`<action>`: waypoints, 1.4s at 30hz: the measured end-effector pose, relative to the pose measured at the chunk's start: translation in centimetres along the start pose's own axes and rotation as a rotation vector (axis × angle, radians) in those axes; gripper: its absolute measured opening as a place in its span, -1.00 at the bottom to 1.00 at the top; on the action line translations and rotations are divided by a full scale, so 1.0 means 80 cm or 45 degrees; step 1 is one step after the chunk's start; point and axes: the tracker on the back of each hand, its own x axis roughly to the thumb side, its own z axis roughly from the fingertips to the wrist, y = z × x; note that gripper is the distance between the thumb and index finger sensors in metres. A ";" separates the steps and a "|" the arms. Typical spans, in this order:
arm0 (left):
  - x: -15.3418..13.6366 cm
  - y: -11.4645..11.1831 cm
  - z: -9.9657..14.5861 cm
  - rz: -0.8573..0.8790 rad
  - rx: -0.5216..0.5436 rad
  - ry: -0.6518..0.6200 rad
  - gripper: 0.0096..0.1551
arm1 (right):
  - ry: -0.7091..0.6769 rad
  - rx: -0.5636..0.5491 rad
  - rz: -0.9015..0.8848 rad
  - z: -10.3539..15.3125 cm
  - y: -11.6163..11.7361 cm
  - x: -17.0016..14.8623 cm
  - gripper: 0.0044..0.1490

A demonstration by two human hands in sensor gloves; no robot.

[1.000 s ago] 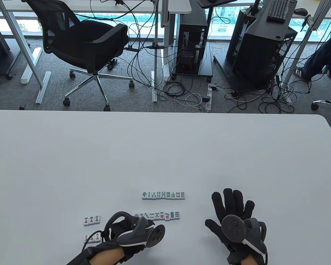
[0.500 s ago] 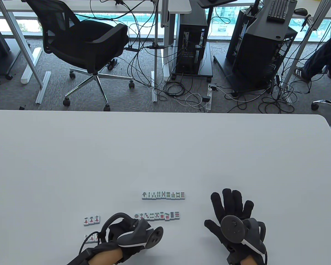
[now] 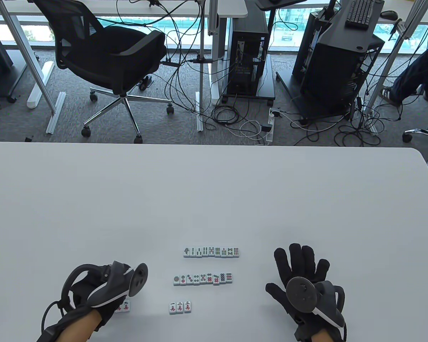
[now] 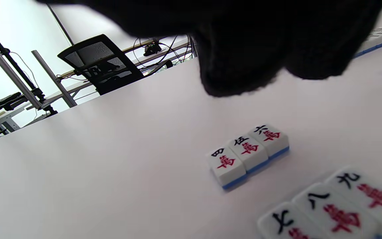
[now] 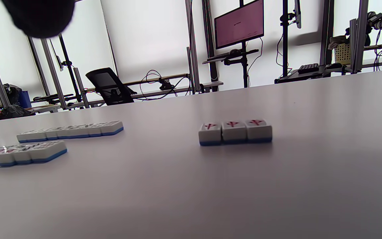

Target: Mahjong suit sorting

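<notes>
Three rows of mahjong tiles lie in the near middle of the table: a bamboo row point(image 3: 211, 251), a dots row point(image 3: 203, 279) and three character tiles point(image 3: 180, 307) point(image 5: 235, 132) in front of them. My left hand point(image 3: 105, 286) hovers at the near left over more character tiles. The left wrist view shows the four-five-six group point(image 4: 249, 154) and the seven-eight-nine group point(image 4: 333, 209) lying under its fingers point(image 4: 240, 56), which hold nothing. In the table view only the nine tile point(image 3: 126, 306) peeks out. My right hand point(image 3: 299, 270) lies flat with fingers spread, right of the rows.
The white table point(image 3: 214, 196) stretches far beyond the tiles. Beyond its far edge are a black office chair point(image 3: 107, 60), computer towers point(image 3: 248, 60) and floor cables. A person's leg point(image 3: 413, 74) shows at the far right.
My left hand has moved left from beside the dots row to above the left character tiles, uncovering three character tiles where it was. The right hand has stayed put.
</notes>
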 end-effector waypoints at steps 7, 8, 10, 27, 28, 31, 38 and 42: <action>-0.021 -0.055 -0.017 0.028 -0.095 0.097 -0.24 | 0.004 0.004 0.009 0.000 0.000 0.001 0.10; -0.022 -0.059 -0.019 0.029 -0.093 0.099 -0.23 | 0.004 0.005 0.008 0.000 0.000 0.001 0.10; -0.021 -0.069 -0.022 0.046 -0.098 0.097 -0.22 | 0.004 0.010 0.009 0.000 0.001 0.001 0.10; -0.011 -0.008 -0.024 0.174 0.130 0.117 -0.27 | 0.008 0.009 -0.003 -0.001 -0.001 0.000 0.10; 0.002 0.003 -0.021 0.229 0.161 0.069 -0.27 | 0.009 0.007 -0.007 -0.001 -0.001 0.000 0.10; 0.046 0.029 -0.012 0.290 0.232 -0.069 -0.27 | 0.010 0.003 -0.009 -0.001 -0.001 0.000 0.10; 0.169 0.051 0.000 0.208 0.254 -0.463 -0.27 | -0.007 -0.005 -0.010 0.000 -0.001 0.002 0.10; 0.204 0.046 -0.001 0.150 0.200 -0.529 -0.27 | -0.018 -0.012 -0.015 0.000 -0.002 0.003 0.10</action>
